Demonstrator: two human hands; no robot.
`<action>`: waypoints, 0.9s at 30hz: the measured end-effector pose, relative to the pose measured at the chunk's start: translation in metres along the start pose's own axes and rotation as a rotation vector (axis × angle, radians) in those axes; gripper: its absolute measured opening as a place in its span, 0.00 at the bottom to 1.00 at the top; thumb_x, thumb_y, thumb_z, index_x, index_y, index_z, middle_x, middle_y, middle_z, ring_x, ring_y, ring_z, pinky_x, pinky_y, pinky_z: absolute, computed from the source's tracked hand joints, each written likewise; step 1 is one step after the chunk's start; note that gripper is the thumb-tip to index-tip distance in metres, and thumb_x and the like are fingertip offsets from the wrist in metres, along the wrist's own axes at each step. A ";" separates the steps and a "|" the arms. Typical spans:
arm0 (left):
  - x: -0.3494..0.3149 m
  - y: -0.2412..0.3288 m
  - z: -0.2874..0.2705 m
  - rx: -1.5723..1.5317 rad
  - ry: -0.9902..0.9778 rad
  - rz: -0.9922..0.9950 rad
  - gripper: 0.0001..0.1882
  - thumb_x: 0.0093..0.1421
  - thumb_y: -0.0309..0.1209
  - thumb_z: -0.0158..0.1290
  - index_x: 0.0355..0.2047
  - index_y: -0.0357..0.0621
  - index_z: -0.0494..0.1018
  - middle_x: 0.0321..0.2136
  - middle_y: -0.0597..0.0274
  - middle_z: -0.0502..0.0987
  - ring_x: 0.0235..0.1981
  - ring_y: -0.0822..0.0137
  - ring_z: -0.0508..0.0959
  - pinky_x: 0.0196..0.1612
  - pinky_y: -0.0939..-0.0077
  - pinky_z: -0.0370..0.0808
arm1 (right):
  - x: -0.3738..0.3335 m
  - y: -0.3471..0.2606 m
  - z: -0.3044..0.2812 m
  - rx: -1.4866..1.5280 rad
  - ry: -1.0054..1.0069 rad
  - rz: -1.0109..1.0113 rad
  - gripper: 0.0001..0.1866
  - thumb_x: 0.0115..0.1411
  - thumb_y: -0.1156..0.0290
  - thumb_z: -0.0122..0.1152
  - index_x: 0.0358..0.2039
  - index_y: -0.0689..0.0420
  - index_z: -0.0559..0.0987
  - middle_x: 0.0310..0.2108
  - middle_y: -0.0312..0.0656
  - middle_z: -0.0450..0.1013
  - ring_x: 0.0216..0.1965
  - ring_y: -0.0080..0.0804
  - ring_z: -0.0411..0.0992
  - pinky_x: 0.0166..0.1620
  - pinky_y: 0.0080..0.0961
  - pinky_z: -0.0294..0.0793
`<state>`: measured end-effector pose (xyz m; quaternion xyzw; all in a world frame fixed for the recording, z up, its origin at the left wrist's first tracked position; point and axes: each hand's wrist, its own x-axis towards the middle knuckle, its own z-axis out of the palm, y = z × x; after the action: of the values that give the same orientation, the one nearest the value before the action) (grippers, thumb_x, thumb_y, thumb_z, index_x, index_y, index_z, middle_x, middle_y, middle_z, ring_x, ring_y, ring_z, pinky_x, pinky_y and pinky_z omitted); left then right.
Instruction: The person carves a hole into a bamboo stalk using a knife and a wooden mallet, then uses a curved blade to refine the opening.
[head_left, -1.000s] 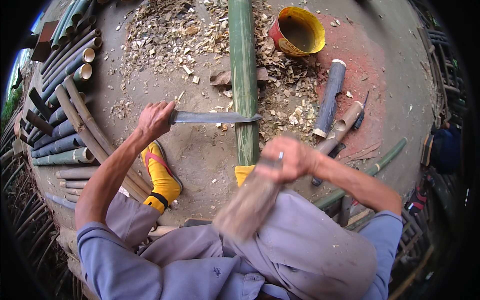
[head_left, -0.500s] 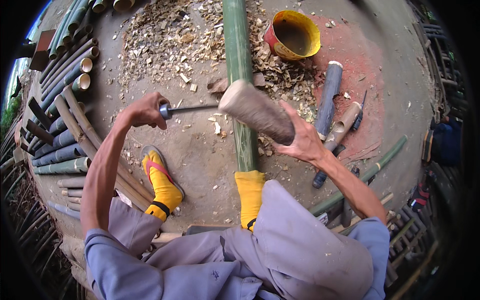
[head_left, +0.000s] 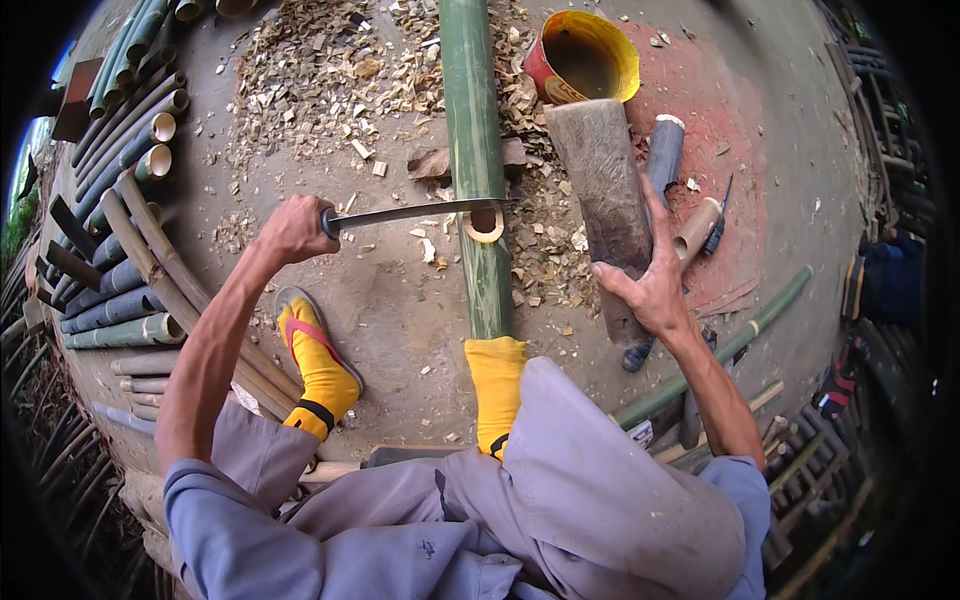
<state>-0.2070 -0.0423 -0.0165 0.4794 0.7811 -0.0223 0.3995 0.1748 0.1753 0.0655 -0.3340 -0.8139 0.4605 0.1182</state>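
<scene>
My left hand (head_left: 298,228) is closed around the dark handle of a long knife (head_left: 400,211). Its blade lies across a thick green bamboo pole (head_left: 474,120), along the far edge of a hole cut in the wall. My right hand (head_left: 650,275) grips a heavy wooden mallet (head_left: 605,190), thumb on one side and fingers on the other. The mallet is held to the right of the pole, apart from the blade. My yellow-socked foot (head_left: 494,385) rests at the pole's near end.
Wood chips (head_left: 330,110) litter the ground around the pole. A red-yellow bucket (head_left: 632,65) of murky liquid stands far right. Cut bamboo pieces (head_left: 697,232) lie near the mallet; bamboo tubes (head_left: 125,285) are stacked left. A flat brown piece (head_left: 432,163) sits beneath the pole.
The mallet has swung away from the blade to the right, with my right hand. The knife has stayed across the pole, and the hole beside its blade now shows.
</scene>
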 end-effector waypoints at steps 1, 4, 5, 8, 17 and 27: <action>0.000 0.000 0.000 0.002 0.001 0.001 0.13 0.39 0.35 0.56 0.21 0.38 0.75 0.17 0.48 0.76 0.21 0.49 0.77 0.31 0.58 0.74 | 0.000 -0.007 0.002 0.047 0.006 0.015 0.54 0.45 0.67 0.68 0.68 0.54 0.46 0.59 0.55 0.62 0.57 0.42 0.65 0.60 0.36 0.63; 0.000 0.001 -0.003 0.016 -0.005 0.006 0.12 0.39 0.35 0.55 0.20 0.38 0.75 0.16 0.48 0.75 0.21 0.50 0.77 0.31 0.58 0.74 | -0.012 -0.012 0.012 0.058 0.069 -0.030 0.54 0.46 0.66 0.67 0.68 0.53 0.44 0.59 0.54 0.62 0.58 0.44 0.65 0.60 0.36 0.63; 0.003 0.001 -0.003 0.023 -0.013 0.011 0.12 0.39 0.34 0.55 0.21 0.38 0.75 0.16 0.48 0.75 0.21 0.50 0.77 0.30 0.59 0.74 | -0.021 -0.008 0.025 0.084 0.075 -0.021 0.54 0.46 0.66 0.66 0.68 0.53 0.44 0.57 0.57 0.64 0.55 0.48 0.67 0.58 0.37 0.66; 0.008 -0.002 -0.004 0.003 -0.060 0.023 0.12 0.38 0.34 0.57 0.20 0.36 0.74 0.15 0.50 0.74 0.19 0.54 0.75 0.28 0.61 0.73 | -0.015 0.002 0.018 -0.005 -0.406 0.381 0.53 0.46 0.65 0.66 0.68 0.53 0.44 0.59 0.59 0.62 0.55 0.47 0.68 0.58 0.35 0.67; 0.019 -0.014 -0.005 -0.030 -0.153 0.054 0.13 0.38 0.34 0.57 0.19 0.35 0.73 0.15 0.53 0.73 0.17 0.58 0.74 0.25 0.62 0.71 | -0.048 0.012 0.051 0.239 -0.029 0.240 0.53 0.46 0.62 0.68 0.68 0.56 0.47 0.67 0.56 0.48 0.66 0.43 0.53 0.65 0.35 0.53; -0.041 -0.005 0.058 0.177 0.712 0.303 0.11 0.43 0.25 0.59 0.28 0.45 0.69 0.24 0.59 0.73 0.28 0.56 0.76 0.32 0.64 0.70 | -0.043 0.019 0.023 0.151 0.097 0.205 0.54 0.45 0.63 0.67 0.67 0.62 0.47 0.59 0.54 0.61 0.58 0.40 0.64 0.61 0.32 0.61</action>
<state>-0.1669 -0.0997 -0.0315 0.5995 0.7862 0.1374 0.0599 0.2041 0.1384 0.0419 -0.4276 -0.7317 0.5135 0.1346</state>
